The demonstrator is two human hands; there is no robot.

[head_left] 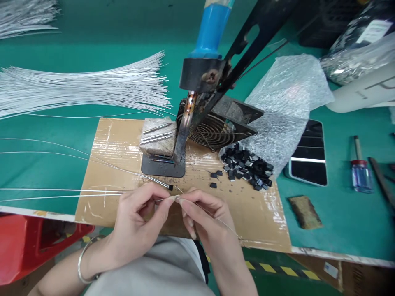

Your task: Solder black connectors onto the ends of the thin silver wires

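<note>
My left hand (140,216) and my right hand (203,216) meet over the near edge of a cardboard sheet (123,142). Both pinch the same thin white wire (61,191) at its tip, fingertips touching at the middle. The wire runs off to the left across the green table; a second thin strand trails right past my right hand. Just above my fingers lies another wire with a small black part (170,187) on its end. A pile of small black parts (247,166) lies on the cardboard to the right.
A mounted soldering iron (185,127) with a blue handle stands over a black plate. Behind it are a fan grille (212,131) and bubble wrap (286,94). A large white wire bundle (92,88) lies left. A phone (310,152), screwdriver (359,170) and red stool (27,242) are nearby.
</note>
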